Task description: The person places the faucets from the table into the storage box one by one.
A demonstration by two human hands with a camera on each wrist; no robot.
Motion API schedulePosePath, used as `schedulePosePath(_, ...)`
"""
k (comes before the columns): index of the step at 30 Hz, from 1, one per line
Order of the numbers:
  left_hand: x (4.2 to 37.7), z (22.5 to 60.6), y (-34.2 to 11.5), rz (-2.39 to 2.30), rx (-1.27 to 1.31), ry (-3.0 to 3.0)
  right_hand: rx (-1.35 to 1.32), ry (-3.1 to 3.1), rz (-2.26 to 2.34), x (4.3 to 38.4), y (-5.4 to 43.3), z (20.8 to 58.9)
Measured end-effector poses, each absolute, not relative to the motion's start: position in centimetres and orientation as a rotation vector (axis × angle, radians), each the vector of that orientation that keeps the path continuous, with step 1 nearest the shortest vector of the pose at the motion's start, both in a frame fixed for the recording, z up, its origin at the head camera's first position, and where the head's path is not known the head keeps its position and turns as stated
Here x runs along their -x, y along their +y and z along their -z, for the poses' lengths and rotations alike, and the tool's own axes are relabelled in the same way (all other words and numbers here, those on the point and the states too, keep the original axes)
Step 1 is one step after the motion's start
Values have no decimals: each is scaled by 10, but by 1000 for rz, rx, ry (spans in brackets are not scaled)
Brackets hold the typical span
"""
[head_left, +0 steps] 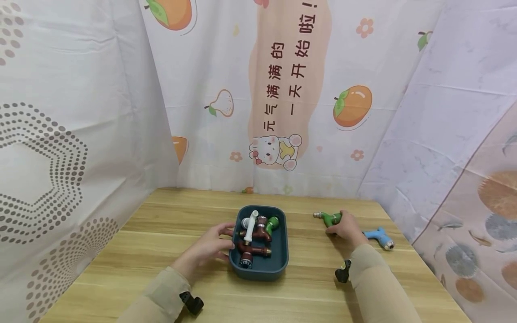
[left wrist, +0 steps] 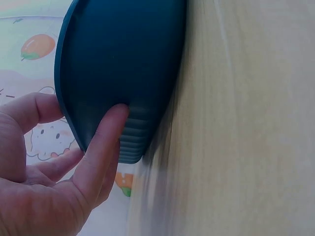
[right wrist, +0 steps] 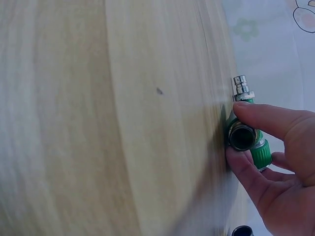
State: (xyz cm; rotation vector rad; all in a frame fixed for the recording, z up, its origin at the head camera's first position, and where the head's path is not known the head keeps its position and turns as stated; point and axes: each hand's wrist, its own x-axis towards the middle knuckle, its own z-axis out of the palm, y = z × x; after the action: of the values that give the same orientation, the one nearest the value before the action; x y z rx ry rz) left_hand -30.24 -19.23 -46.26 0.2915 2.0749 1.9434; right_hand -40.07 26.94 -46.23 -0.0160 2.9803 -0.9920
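My right hand (head_left: 348,228) grips a green plastic tap (head_left: 330,219) with a silver nozzle, at the right of the table. In the right wrist view, thumb and fingers lie on either side of the green tap (right wrist: 243,132), whose round dark opening faces the camera. Against the left side of a dark teal bin (head_left: 278,264) rests my left hand (head_left: 214,244), its fingertips on the outer wall and rim. That outer wall of the bin (left wrist: 123,64) fills much of the left wrist view, with the left hand (left wrist: 59,182) below it.
Inside the bin lie a white tap (head_left: 251,226), two dark red taps (head_left: 252,250) and another green tap (head_left: 271,224). A blue tap (head_left: 379,237) sits on the wooden table (head_left: 315,287) beside my right wrist. Printed curtains (head_left: 226,170) hang around the table.
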Motion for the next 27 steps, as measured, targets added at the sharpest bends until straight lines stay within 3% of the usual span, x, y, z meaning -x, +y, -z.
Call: schedulePosePath(27, 303, 463, -192, -1956, -287, 2055, -29, 2937, 1303, 401, 267, 454)
